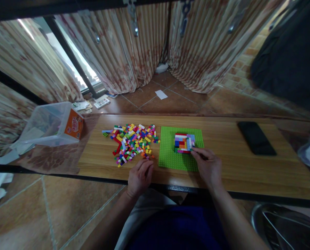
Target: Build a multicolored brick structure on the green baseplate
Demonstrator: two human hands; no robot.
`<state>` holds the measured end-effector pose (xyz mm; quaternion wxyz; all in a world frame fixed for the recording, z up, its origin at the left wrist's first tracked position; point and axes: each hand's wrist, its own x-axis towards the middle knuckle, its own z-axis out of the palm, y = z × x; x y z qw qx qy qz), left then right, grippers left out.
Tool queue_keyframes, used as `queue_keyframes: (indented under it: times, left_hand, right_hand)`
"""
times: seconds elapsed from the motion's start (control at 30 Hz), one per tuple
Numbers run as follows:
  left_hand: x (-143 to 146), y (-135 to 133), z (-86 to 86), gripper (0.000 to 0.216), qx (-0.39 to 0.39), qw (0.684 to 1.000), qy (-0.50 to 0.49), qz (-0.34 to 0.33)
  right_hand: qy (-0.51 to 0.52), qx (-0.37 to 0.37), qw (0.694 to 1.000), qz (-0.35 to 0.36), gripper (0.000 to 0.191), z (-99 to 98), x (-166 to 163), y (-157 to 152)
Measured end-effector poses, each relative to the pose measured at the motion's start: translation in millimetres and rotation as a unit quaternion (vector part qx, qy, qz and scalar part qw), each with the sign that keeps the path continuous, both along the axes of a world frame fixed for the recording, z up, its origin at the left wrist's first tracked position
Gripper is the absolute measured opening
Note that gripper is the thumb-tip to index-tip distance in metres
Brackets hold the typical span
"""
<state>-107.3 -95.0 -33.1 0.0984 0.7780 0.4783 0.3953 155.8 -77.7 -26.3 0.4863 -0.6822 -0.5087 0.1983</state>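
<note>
1. Green baseplate (170, 161): on the table (238, 170); probably light, stiff; hold by edges;
2. Right hand (209, 167): fingers nearly together at the brick build (181, 143)'s near right corner; left hand (140, 177): loosely curled beside the loose bricks (134, 139); cannot tell whether either grips anything;
3. Brick build: on the baseplate; likely rigid; take opposite sides;
4. Loose bricks: likely smooth; pinch singly.

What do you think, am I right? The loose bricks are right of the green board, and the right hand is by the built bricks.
No: the head view shows the loose bricks left of the green board. The right hand is by the built bricks.
</note>
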Motion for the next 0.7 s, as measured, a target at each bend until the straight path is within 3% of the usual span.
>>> queue_keyframes:
  times: [0.7]
  left_hand:
    - [1.0, -1.1, -0.1, 0.014, -0.012, 1.0, 0.012, 0.009]
  right_hand:
    - [-0.029, -0.033, 0.999, -0.009, 0.027, 7.0, 0.8, 0.9]
